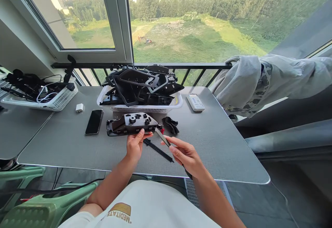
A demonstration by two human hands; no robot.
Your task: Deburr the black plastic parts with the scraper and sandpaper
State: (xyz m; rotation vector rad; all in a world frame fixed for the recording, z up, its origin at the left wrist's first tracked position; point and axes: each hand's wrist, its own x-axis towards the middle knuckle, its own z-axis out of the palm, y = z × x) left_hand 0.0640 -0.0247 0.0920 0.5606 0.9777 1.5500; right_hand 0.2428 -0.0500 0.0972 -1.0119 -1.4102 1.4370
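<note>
Where the grey surface (64, 148) runs toward the left, a white perforated plastic basket (62, 100) is cut off by the frame, its tangled black parts and white cable (47, 96) hard to separate. Next come a small white charger block (79, 108) and a glossy black phone (93, 121), with a broad stretch of surface down to the front edge. A larger white perforated basket (121, 109) is heaped past its rim with black plastic frames (137, 84) hiding its floor. In front of it, the left hand (134, 146) pinches a black-and-grey moulded plastic panel (141, 120), held above the surface, the fingers beneath partly hidden. A slim black plastic strip (159, 151) lies below; the right hand's (186, 154) grip pinches a flat grey tool (162, 138), its tip at the panel's right end, contact unclear. Beyond lie a crumpled black piece (170, 125) and a white rectangular object (195, 102), its print unreadable, near the slanting right edge.
</note>
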